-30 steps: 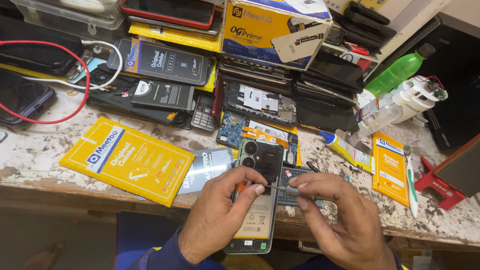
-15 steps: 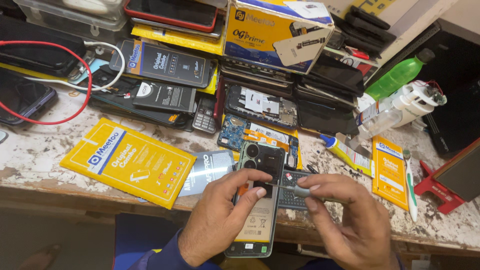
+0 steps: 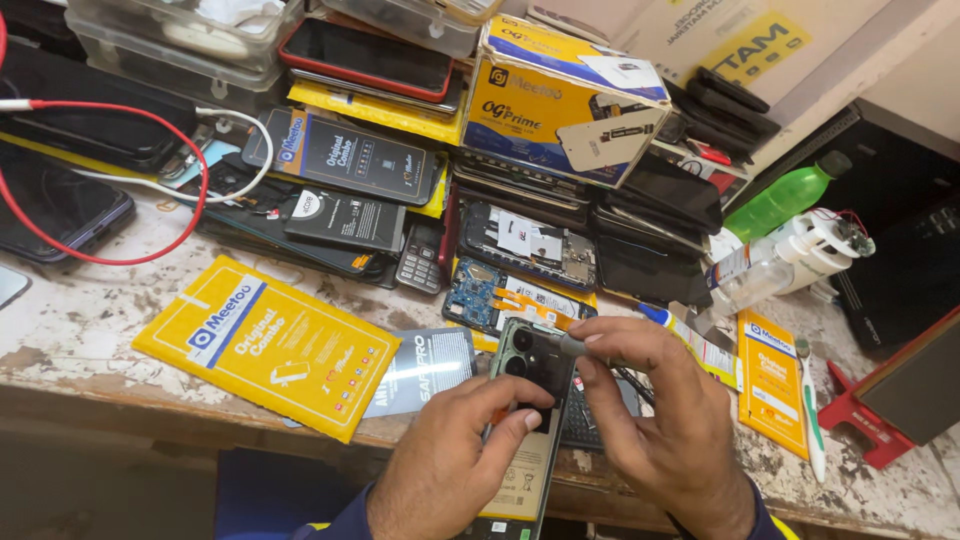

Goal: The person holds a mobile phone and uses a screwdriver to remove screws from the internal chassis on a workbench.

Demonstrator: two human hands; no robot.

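Both hands have shifted up along the opened phone (image 3: 533,420) since a second ago, and the right hand (image 3: 665,430) now reaches over its camera end instead of lying beside its middle. That phone lies face down at the front edge of the bench (image 3: 80,330), back cover off, its lower end jutting past the edge. The left hand (image 3: 450,470) pins it from the left, fingers (image 3: 515,415) clenched around a small orange-handled tool whose tip I cannot see. Fingers of the right hand pinch a slim grey tool (image 3: 575,347) just above the phone's camera block. Left of the phone lie a grey packet (image 3: 425,370) and a yellow packet (image 3: 270,345). Behind it sits a bare blue circuit board (image 3: 480,295), and to its right a toothbrush (image 3: 808,410).
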